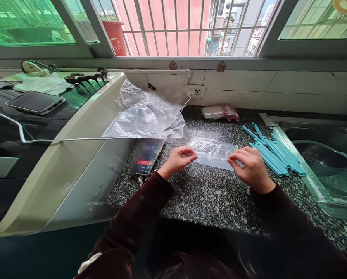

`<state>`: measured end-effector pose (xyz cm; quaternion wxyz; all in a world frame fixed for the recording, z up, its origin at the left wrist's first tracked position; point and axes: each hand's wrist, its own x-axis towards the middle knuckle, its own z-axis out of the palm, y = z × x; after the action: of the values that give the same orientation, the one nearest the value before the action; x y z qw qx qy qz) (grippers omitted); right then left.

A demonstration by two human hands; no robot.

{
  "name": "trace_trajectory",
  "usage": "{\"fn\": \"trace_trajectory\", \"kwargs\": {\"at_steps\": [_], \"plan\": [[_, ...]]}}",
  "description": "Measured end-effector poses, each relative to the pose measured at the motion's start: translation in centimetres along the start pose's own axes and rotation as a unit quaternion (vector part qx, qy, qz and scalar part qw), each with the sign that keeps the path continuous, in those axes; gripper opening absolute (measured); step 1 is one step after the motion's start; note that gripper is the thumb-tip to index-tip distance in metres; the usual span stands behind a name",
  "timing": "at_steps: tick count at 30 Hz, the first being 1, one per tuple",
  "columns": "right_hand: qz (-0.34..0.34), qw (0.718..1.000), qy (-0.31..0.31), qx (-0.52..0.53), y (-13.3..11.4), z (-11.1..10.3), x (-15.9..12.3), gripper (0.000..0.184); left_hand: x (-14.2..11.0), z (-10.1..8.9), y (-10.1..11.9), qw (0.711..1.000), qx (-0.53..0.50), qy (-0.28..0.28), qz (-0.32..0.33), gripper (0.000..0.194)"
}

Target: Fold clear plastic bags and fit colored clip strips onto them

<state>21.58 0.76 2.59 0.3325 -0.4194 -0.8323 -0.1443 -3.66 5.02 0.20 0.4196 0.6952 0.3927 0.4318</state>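
A clear plastic bag is stretched flat just above or on the speckled counter, its near edge towards me. My left hand pinches one corner of it between thumb and fingers. At the opposite corner, my right hand is closed on the bag in a similar pinch. Right of that hand lies a loose pile of light-blue flat strips. Behind the bag, against the wall, rests a stack of folded clear bags with pink edges.
A large crumpled plastic bag and a phone lie left of my hands. Further left stands a white machine with a dark device on top. A white cable crosses it. The sink is at the right.
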Motion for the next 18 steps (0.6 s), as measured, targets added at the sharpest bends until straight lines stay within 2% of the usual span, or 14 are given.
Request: {"fn": "trace_trajectory", "kwargs": {"at_steps": [7, 18], "plan": [[-0.005, 0.999, 0.016, -0.037, 0.17, -0.02, 0.15, 0.018, -0.03, -0.11, 0.2, 0.999, -0.024, 0.004, -0.038, 0.019], [0.017, 0.998, 0.029, -0.05, 0.78, 0.24, -0.11, 0.019, 0.06, -0.15, 0.36, 0.997, -0.053, 0.008, -0.051, 0.026]]}}
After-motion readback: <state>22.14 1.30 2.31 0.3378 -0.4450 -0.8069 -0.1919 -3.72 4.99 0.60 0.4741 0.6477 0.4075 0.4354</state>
